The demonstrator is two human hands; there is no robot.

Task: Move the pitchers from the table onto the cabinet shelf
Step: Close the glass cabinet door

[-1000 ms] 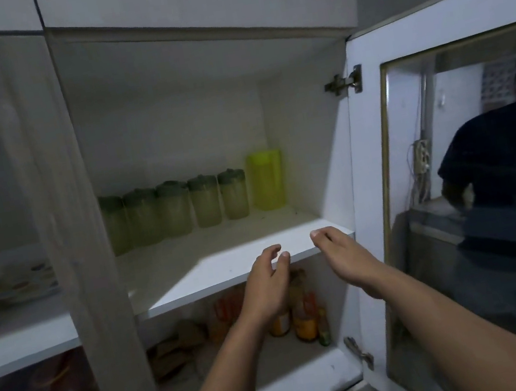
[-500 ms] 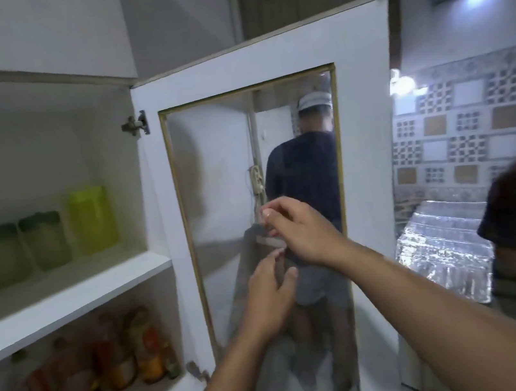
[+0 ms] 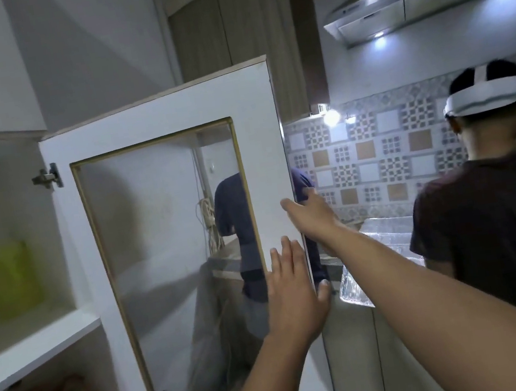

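Currently 1 yellow-green pitcher (image 3: 9,277) stands on the cabinet shelf (image 3: 33,345) at 9 o'clock. Judged light, rigid plastic, smooth-walled: grip around the body. Left hand (image 3: 293,286) is spread flat, empty, at the glass door (image 3: 173,242) edge; right hand (image 3: 312,217), open and empty, reaches past it toward 1 o'clock.

Open cabinet door (image 3: 173,181) centre; cabinet shelf (image 3: 33,345) left of it, pitcher (image 3: 9,275) on the shelf. Both hands at the door's free edge. Second person (image 3: 503,217) right, facing away.
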